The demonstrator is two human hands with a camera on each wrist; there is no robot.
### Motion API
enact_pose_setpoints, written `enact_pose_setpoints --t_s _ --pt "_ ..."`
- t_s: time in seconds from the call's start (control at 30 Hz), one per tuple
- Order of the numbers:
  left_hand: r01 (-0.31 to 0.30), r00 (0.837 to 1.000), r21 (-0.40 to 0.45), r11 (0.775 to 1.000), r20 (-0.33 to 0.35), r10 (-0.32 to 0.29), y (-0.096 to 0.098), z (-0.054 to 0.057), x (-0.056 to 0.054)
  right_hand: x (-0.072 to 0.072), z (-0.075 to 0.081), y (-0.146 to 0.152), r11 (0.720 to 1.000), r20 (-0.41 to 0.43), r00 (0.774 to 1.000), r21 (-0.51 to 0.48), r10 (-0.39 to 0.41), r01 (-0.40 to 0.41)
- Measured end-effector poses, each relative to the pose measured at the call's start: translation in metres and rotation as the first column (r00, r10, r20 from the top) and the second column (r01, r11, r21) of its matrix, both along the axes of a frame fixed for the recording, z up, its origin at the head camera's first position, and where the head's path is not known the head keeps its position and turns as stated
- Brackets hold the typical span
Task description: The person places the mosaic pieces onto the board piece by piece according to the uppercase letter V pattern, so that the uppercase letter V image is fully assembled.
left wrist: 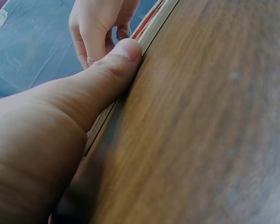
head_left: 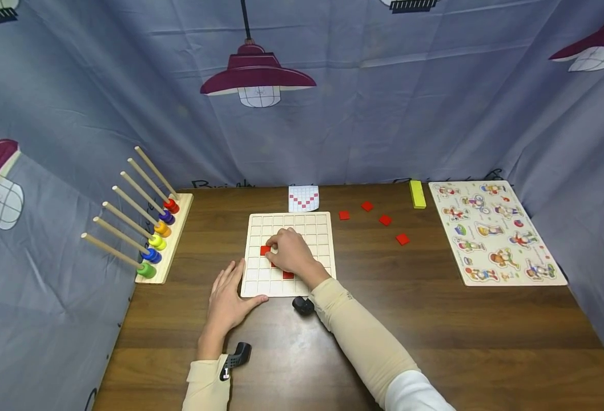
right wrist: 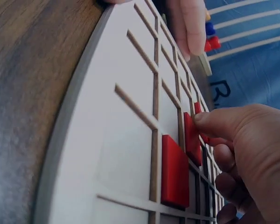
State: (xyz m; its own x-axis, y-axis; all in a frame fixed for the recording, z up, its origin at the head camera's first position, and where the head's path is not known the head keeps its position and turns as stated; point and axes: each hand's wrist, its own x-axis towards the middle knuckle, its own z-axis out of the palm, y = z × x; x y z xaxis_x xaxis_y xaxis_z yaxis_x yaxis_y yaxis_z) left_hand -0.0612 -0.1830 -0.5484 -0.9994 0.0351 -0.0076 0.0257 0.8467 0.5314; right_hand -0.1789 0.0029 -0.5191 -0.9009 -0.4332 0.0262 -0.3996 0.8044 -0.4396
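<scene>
Head view: the right hand pinches a square red tile between thumb and fingertips, at the left part of a pale wooden gridded board; whether it sits fully in its cell I cannot tell. From that pinch, two more red tiles step diagonally rightward and toward the person. Four loose red tiles lie well apart, right of the grip and slightly farther, nearer the right hand. The left hand, fingers spread, touches the board's near-left corner area.
</scene>
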Motion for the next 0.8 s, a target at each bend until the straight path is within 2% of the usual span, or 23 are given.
enact_pose_setpoints --t_s 0.23,0.4,0.5,0.6,0.7,0.8 --pt "-0.008 1.000 -0.012 1.000 -0.029 0.007 -0.001 -0.006 0.002 0.000 0.002 -0.002 0.997 0.061 0.998 -0.073 -0.025 0.029" --pt "-0.016 1.000 -0.016 1.000 -0.016 0.016 -0.007 -0.002 0.000 0.001 0.001 0.013 0.973 0.052 0.998 -0.227 -0.023 0.034" --pt "-0.017 1.000 -0.006 1.000 -0.016 0.017 -0.006 -0.002 0.002 0.008 -0.001 0.047 0.943 0.034 0.997 -0.323 -0.068 0.075" --pt "-0.008 1.000 0.009 1.000 -0.026 0.009 0.001 -0.004 0.003 0.021 -0.011 0.101 0.907 -0.014 0.985 -0.393 -0.170 0.151" --pt "-0.010 0.999 0.020 1.000 -0.039 0.010 0.003 -0.005 0.003 0.034 -0.016 0.155 0.879 -0.064 0.959 -0.419 -0.277 0.226" --pt "-0.016 0.999 0.023 1.000 -0.037 0.017 0.001 -0.006 0.003 0.042 -0.021 0.202 0.856 -0.107 0.920 -0.420 -0.378 0.303"
